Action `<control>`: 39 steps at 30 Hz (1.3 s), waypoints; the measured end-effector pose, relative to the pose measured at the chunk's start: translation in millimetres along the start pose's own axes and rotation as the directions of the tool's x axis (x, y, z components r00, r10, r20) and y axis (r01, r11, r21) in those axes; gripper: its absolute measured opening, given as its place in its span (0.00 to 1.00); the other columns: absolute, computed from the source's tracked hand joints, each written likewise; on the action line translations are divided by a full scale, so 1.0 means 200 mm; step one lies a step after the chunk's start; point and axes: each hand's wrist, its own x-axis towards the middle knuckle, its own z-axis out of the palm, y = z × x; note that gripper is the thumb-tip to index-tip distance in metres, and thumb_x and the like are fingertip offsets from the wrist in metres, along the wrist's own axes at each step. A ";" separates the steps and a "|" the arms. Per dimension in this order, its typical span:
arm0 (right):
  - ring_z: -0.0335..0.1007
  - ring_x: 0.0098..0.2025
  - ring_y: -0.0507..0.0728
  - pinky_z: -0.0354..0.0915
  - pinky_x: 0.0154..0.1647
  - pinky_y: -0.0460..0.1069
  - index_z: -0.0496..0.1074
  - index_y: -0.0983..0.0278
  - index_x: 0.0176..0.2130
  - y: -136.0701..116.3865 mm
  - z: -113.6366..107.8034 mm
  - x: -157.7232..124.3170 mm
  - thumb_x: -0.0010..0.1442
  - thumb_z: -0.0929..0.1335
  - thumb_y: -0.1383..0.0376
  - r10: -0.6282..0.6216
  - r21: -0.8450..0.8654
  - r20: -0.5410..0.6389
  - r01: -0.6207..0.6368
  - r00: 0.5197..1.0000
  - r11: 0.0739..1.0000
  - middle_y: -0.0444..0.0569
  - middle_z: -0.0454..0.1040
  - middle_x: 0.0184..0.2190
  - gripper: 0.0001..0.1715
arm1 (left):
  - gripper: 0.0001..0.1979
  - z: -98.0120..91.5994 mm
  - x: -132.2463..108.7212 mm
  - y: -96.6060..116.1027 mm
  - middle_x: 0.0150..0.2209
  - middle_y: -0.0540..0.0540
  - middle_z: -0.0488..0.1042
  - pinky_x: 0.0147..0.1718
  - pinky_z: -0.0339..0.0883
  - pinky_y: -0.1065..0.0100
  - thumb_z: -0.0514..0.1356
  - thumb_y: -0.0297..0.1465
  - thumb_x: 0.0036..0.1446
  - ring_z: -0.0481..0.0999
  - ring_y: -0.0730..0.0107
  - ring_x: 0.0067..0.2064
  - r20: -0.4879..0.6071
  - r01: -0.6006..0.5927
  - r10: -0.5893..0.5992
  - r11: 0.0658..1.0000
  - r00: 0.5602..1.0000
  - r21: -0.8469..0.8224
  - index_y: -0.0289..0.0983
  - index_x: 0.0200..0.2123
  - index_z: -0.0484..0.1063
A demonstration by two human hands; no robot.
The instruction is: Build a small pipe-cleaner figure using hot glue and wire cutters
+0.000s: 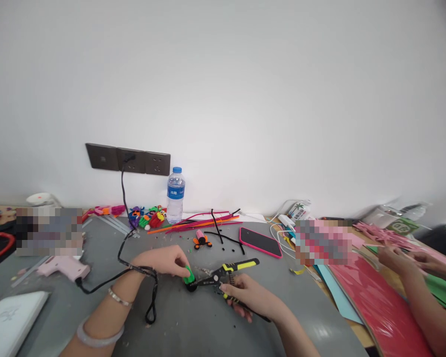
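Observation:
My left hand (pixel 167 260) pinches a small fuzzy green piece (pixel 189 274), with a black round part (pixel 191 287) at its lower end. My right hand (pixel 249 294) is closed around wire strippers (pixel 216 278) with yellow and black handles. Their handles are spread, and the jaws point left and reach the black part; whether they grip it I cannot tell. Just behind the hands sits a little pink, orange and black figure (pixel 201 240). Black pipe cleaners (pixel 223 235) lie beyond it.
A pink glue gun (pixel 65 267) lies left, its black cord (pixel 121 253) passing over my left forearm to the wall socket (pixel 128 159). A water bottle (pixel 176 196) stands at the back. A phone (pixel 260 242) lies right. Another person's hands (pixel 401 263) work at far right, near red sheets (pixel 379 297).

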 end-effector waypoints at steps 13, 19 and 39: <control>0.66 0.11 0.49 0.57 0.11 0.41 0.60 0.63 0.21 0.00 0.04 0.06 0.59 0.63 0.48 0.124 -0.031 -0.067 -0.126 0.990 0.992 0.45 0.70 0.11 0.26 | 0.15 0.00 0.02 -0.06 0.22 0.51 0.74 0.21 0.64 0.74 0.64 0.43 0.48 0.71 0.73 0.22 0.029 0.021 -0.015 0.980 0.999 -0.197 0.37 0.33 0.71; 0.63 0.10 0.49 0.55 0.12 0.41 0.58 0.61 0.22 -0.01 0.08 0.04 0.61 0.62 0.50 0.088 -0.174 -0.240 -0.132 0.967 0.976 0.43 0.68 0.10 0.23 | 0.15 -0.01 0.02 -0.05 0.22 0.54 0.70 0.19 0.60 0.76 0.65 0.41 0.47 0.66 0.77 0.20 0.036 0.030 -0.024 0.984 0.999 -0.173 0.37 0.31 0.69; 0.54 0.08 0.47 0.51 0.11 0.42 0.58 0.61 0.22 -0.03 0.07 0.04 0.60 0.63 0.50 0.101 -0.158 -0.287 -0.151 0.953 0.976 0.39 0.63 0.08 0.23 | 0.14 -0.01 0.02 -0.08 0.26 0.52 0.72 0.25 0.60 0.74 0.67 0.41 0.44 0.69 0.73 0.27 -0.043 -0.027 0.024 0.996 0.999 -0.083 0.36 0.27 0.73</control>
